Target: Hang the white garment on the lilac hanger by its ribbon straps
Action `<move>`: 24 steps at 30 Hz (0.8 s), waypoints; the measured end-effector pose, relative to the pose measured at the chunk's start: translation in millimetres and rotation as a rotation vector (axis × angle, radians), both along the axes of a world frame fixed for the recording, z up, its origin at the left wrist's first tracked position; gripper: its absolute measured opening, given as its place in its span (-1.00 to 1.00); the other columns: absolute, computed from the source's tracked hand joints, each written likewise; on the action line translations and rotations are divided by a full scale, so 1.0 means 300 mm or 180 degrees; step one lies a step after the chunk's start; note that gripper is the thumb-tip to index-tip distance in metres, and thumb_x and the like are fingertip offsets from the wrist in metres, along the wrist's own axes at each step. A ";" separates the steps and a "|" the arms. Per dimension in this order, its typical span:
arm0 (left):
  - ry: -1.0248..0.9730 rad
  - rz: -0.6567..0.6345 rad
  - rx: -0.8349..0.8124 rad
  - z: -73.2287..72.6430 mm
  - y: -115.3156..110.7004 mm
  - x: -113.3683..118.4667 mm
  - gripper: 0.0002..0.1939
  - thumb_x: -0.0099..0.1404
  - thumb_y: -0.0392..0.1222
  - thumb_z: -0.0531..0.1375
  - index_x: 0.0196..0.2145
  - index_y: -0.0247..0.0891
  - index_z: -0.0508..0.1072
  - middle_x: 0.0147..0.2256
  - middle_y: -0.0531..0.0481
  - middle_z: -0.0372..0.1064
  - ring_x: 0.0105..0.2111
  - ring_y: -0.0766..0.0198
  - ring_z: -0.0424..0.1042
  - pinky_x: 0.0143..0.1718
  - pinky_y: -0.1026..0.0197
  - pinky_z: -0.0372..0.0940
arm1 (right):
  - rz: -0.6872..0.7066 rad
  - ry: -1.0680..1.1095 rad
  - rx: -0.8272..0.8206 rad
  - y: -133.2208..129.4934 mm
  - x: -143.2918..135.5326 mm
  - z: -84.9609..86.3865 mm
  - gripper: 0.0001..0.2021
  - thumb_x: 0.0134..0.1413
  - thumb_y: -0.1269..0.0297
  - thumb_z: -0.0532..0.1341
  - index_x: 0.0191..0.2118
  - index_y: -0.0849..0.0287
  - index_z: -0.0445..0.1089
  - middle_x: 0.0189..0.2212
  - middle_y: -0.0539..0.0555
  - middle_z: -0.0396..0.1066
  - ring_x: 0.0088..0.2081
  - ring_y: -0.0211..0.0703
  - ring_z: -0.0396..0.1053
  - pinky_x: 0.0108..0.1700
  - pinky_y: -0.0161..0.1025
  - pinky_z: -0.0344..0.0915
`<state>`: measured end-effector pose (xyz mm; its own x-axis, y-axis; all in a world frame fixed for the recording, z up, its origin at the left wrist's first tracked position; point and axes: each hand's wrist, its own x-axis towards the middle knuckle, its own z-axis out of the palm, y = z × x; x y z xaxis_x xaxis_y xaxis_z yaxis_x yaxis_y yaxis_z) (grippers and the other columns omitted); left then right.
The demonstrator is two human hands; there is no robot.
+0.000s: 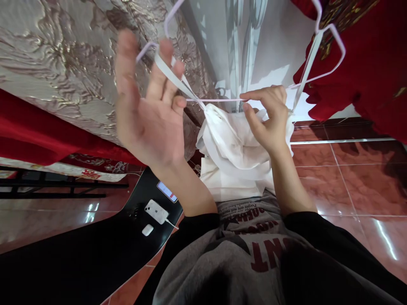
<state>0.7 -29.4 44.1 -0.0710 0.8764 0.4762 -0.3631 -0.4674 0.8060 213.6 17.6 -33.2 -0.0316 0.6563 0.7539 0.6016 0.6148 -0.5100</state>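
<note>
A white garment (235,140) hangs by thin straps from a pale lilac hanger (338,40). One strap (305,76) loops over the hanger's right shoulder. The other strap (171,76) runs up to the fingers of my left hand (152,110), near the hanger's left end. That hand is palm up with its fingers spread, somewhat blurred. My right hand (270,114) pinches the hanger's bottom bar between thumb and forefinger, just above the garment's top edge.
Embossed beige fabric (63,63) fills the upper left, and red fabric (369,63) hangs at the right. A black bench (95,245) at lower left bears a white phone (157,211), a second phone (167,192) and a small white case (147,230). The floor (359,178) has reddish tiles.
</note>
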 end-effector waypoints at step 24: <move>-0.0349 0.0736 -0.0321 -0.172 0.135 0.115 -0.66 0.62 -0.29 -0.12 -0.28 -0.16 0.32 -0.35 -0.06 0.47 -0.15 0.17 0.52 -0.59 0.22 0.04 | -0.0268 0.1557 0.0157 0.034 0.097 -0.123 -0.71 0.19 0.04 0.22 -0.04 0.01 0.32 -0.20 0.03 0.41 -0.21 -0.20 0.46 -0.17 -0.11 0.47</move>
